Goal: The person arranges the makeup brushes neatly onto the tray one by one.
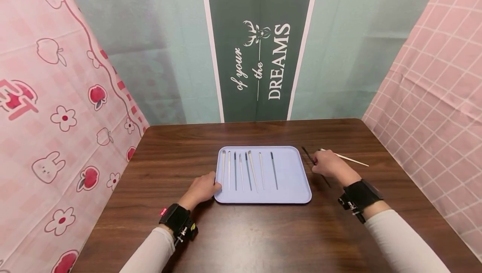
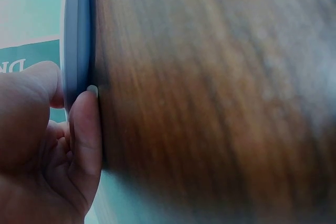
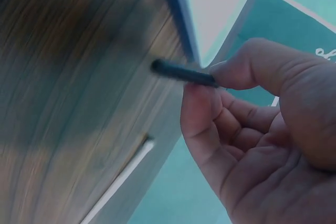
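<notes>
A pale lavender tray [image 1: 291, 194] lies on the table with several slim paintbrushes side by side on it, among them a dark-handled paintbrush [image 1: 274, 172] and a light-handled paintbrush [image 1: 261, 171]. My left hand [image 1: 201, 187] grips the tray's left rim, thumb on one side and fingers on the other, as the left wrist view shows. Just right of the tray, my right hand [image 1: 330, 165] pinches a dark paintbrush [image 3: 181, 72] between thumb and forefinger. Part of that brush is hidden by the fingers. Beyond this hand, another light-handled paintbrush [image 1: 353, 161] lies on the table, partly covered.
The dark wood table [image 1: 180, 147] reaches back to a green curtain [image 1: 256, 110] printed with lettering. Pink patterned cloth [image 1: 71, 114] hangs at the left, and pink checked cloth [image 1: 433, 105] at the right. The brushes fill mostly the tray's left and middle.
</notes>
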